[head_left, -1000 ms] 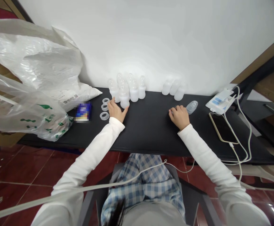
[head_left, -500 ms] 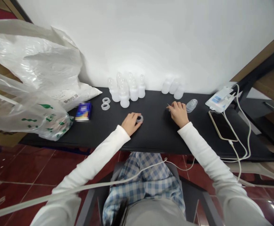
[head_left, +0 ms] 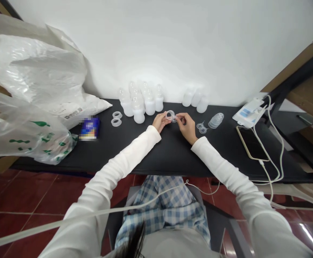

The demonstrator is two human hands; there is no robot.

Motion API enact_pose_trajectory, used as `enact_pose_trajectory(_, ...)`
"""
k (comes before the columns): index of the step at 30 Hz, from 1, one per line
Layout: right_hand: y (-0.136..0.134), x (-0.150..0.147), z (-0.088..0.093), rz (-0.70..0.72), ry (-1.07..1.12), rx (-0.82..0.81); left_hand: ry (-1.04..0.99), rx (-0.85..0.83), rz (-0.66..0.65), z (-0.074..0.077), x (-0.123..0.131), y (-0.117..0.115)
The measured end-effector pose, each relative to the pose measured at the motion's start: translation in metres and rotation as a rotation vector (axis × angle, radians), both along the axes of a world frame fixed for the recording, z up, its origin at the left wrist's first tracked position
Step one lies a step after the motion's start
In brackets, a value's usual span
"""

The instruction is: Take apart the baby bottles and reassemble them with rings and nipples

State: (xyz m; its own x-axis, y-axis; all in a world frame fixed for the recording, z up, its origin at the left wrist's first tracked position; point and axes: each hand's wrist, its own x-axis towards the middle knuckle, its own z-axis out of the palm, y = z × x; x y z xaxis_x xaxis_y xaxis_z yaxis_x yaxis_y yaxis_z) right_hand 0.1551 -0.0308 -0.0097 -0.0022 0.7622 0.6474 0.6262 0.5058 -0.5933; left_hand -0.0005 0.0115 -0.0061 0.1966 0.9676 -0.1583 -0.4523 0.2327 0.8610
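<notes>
My left hand (head_left: 160, 122) is closed on a translucent bottle collar ring (head_left: 169, 114), raised over the table. Between the fingertips of my right hand (head_left: 186, 126) is a small clear silicone nipple (head_left: 174, 119), right against the ring's edge. Similar clear nipples (head_left: 202, 129) lie on the table to the right of my right hand, with nested clear bottle caps (head_left: 216, 120) beyond them. Two more collar rings (head_left: 116, 122) lie at the left. Several capped baby bottles (head_left: 138, 111) stand behind my left hand; three white bottle bodies without caps (head_left: 202, 104) stand at the back right.
A black table (head_left: 161, 157) runs along a white wall. At the left are a large white plastic bag (head_left: 48, 71), a clear bag with green print (head_left: 38, 139) and a blue packet (head_left: 89, 128). A phone (head_left: 252, 143) with white cables and a white package (head_left: 249, 113) lie at the right.
My left hand has lifted the ring up and to the right. My right hand has moved left with a nipple to meet it. The nipples it covered now show.
</notes>
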Motion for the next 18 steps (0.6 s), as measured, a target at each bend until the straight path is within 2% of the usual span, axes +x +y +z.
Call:
enact_pose_trajectory(6, 0.022, -0.012, -0.002, 0.017, 0.005, 0.008, -0.025, -0.029, 0.072, 0.002, 0.002, -0.007)
enact_pose_trajectory(11, 0.021, -0.009, 0.0, 0.041, -0.003, 0.022, -0.011, -0.02, 0.12, 0.004, 0.005, -0.008)
enact_pose_trajectory(14, 0.018, -0.007, 0.002, 0.039, -0.004, 0.029, 0.012, 0.001, 0.107, 0.004, 0.004, -0.009)
enact_pose_trajectory(18, 0.019, -0.007, -0.001, 0.03, -0.005, 0.031, 0.071, 0.092, 0.005, 0.004, 0.003, -0.01)
